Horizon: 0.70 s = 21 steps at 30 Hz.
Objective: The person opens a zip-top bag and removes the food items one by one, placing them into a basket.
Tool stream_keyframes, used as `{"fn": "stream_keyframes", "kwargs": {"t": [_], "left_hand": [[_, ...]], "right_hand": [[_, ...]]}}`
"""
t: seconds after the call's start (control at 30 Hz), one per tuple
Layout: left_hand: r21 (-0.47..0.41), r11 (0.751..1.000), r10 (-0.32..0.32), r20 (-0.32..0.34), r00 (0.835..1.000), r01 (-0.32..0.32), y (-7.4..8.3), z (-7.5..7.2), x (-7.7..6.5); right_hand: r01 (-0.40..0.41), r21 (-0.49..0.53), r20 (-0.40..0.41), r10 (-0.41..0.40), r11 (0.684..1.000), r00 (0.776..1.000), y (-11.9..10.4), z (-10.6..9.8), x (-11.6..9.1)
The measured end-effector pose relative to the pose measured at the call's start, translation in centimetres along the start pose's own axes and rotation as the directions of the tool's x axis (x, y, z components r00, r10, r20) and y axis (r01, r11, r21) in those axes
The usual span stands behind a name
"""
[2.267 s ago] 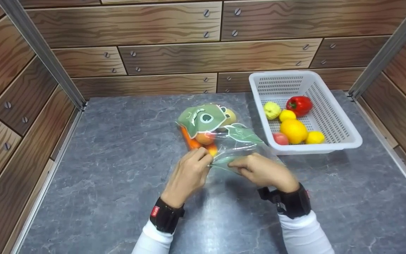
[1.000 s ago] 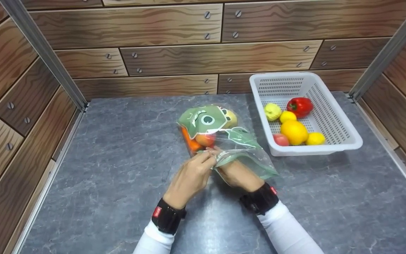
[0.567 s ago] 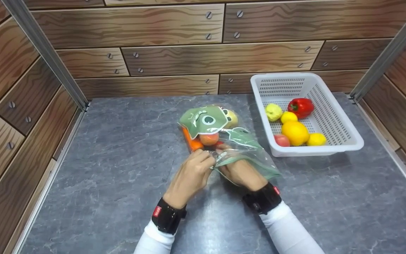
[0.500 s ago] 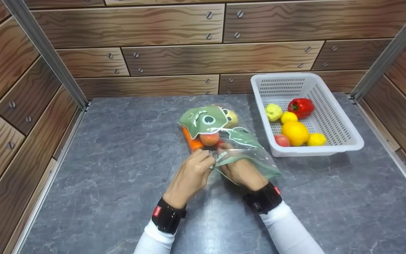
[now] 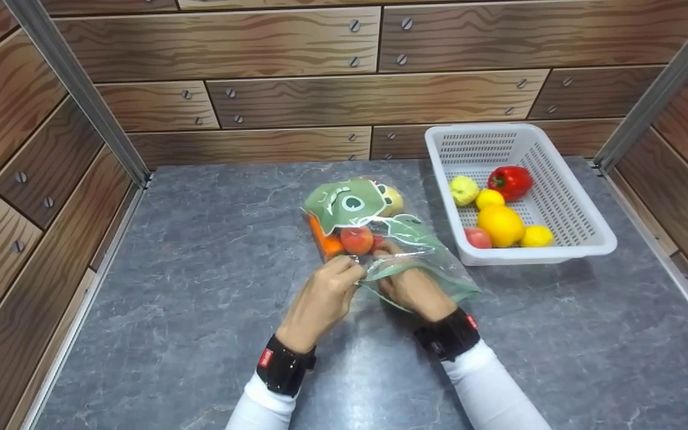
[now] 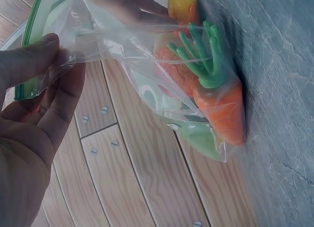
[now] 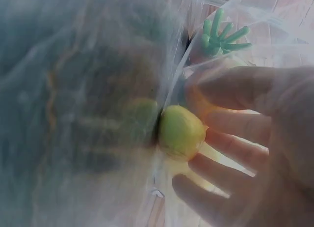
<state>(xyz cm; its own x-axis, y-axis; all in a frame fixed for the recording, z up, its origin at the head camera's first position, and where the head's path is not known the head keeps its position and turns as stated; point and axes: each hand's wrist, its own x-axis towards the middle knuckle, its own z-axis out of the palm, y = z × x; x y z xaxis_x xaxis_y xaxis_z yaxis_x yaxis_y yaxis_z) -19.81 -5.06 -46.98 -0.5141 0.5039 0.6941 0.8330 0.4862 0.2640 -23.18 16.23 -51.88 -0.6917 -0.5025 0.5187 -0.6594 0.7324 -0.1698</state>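
Observation:
A clear zip bag (image 5: 401, 251) with a green cartoon animal print lies on the table, its mouth toward me. My left hand (image 5: 323, 298) pinches the left edge of the mouth between thumb and fingers, beside the green zip strip (image 6: 30, 82). Inside the bag reaches my right hand (image 5: 409, 289), fingers extended and spread. Their tips touch a small yellow-green fruit (image 7: 181, 132), which shows yellow-orange in the left wrist view. A toy carrot (image 6: 221, 111) with green stalks, a red-orange round fruit (image 5: 356, 240) and a yellow fruit (image 5: 393, 202) also lie in the bag.
A white perforated basket (image 5: 535, 255) stands to the right of the bag. It holds a red bell pepper (image 5: 510, 182), an orange (image 5: 500, 225), a pale green fruit (image 5: 463, 190), lemons (image 5: 537, 235) and a pinkish-red fruit (image 5: 478, 237). Wood-patterned walls (image 5: 296, 98) enclose the grey marbled table (image 5: 189, 286).
My right hand has gone from the bag's mouth edge to inside the bag. The red-orange fruit has shifted slightly within it. My left hand has kept its pinch on the edge.

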Motion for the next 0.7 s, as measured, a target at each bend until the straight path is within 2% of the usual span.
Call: {"fn": "stream_keyframes", "kwargs": {"t": [0.13, 0.33, 0.5, 0.6, 0.7], "left_hand": [[-0.002, 1.0, 0.006, -0.009, 1.0, -0.006, -0.1, 0.1, 0.0], [-0.001, 1.0, 0.018, -0.011, 1.0, -0.018, -0.1, 0.0, 0.1], [0.004, 1.0, 0.024, -0.016, 1.0, -0.024, -0.1, -0.1, 0.0], [-0.001, 1.0, 0.017, -0.006, 1.0, -0.017, -0.1, -0.1, 0.0], [-0.005, 1.0, 0.006, 0.002, 1.0, -0.006, -0.1, -0.1, 0.1]], "right_hand": [[-0.041, -0.024, -0.009, 0.041, 0.999, 0.999, 0.3, 0.0, -0.3], [-0.101, -0.065, 0.064, 0.105, 0.993, 0.992, 0.4, -0.7, -0.8], [-0.066, -0.075, 0.062, 0.07, 0.995, 0.996, 0.6, -1.0, -0.5], [-0.013, -0.171, 0.077, 0.026, 0.985, 0.997, 0.7, -1.2, -0.8], [-0.056, -0.152, 0.12, 0.074, 0.987, 0.99, 0.6, -1.7, -1.2]]}}
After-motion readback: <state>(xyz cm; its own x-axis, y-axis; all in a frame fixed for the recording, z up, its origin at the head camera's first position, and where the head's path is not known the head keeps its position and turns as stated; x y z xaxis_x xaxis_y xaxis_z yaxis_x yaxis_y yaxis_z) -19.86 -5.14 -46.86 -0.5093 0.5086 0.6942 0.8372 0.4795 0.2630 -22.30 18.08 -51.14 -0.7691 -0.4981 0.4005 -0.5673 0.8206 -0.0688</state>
